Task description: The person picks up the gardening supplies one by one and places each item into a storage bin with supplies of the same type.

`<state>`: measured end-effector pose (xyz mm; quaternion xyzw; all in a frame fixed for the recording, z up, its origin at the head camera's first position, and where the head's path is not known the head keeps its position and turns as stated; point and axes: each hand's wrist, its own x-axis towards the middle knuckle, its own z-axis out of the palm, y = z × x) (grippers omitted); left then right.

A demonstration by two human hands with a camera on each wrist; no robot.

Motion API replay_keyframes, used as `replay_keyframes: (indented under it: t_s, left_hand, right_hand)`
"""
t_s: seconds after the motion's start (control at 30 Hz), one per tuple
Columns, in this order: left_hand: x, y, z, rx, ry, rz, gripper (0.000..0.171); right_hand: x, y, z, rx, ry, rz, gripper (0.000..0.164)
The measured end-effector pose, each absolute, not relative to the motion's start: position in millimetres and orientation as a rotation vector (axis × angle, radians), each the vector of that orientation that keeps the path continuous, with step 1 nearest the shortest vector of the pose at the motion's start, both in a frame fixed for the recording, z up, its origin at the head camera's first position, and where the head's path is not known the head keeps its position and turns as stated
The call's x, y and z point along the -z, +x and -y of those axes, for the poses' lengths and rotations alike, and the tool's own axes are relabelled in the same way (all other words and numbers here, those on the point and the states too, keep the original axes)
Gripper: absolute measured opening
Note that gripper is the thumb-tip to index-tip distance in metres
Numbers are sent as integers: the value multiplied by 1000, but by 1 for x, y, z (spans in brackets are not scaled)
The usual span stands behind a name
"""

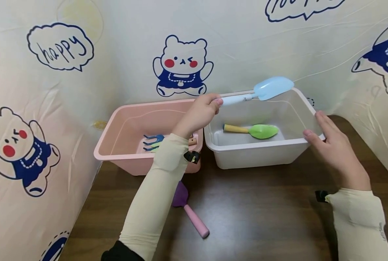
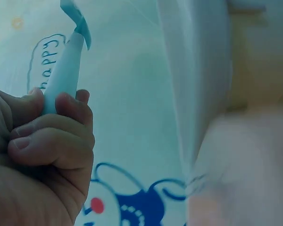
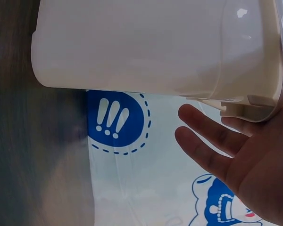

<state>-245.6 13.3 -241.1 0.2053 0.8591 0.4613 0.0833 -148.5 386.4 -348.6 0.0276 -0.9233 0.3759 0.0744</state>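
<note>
My left hand grips the handle of a light blue garden trowel, whose scoop points right above the back rim of the white plastic bin. In the left wrist view, curled fingers wrap the lower handle. At the bin's right end my right hand touches the rim corner, with the thumb at the front edge. The right wrist view shows its fingers extended beneath the rim, outside the wall. A green trowel with a yellow handle lies on the bin's floor.
Left of the white bin stands a pink bin, partly behind my left arm, with small blue and green hand rakes inside. A purple trowel with a pink handle lies on the brown table. Printed cloth hangs behind.
</note>
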Motion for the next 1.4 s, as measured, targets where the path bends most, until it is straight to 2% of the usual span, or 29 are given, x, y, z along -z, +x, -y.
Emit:
replay_keyframes:
  t_s: [0.27, 1.17, 1.4]
  left_hand:
    - [250, -255, -35, -1308, 494, -2556, 28]
    - [264, -259, -61, -1326, 576, -2462, 28]
    - [265, -262, -61, -1287, 579, -2518, 35]
  right_hand:
    - [349, -149, -386, -1171, 60, 2779, 77]
    - [348, -150, -386, -1166, 51, 2764, 77]
    - [349, -150, -386, -1144, 65, 2752, 76]
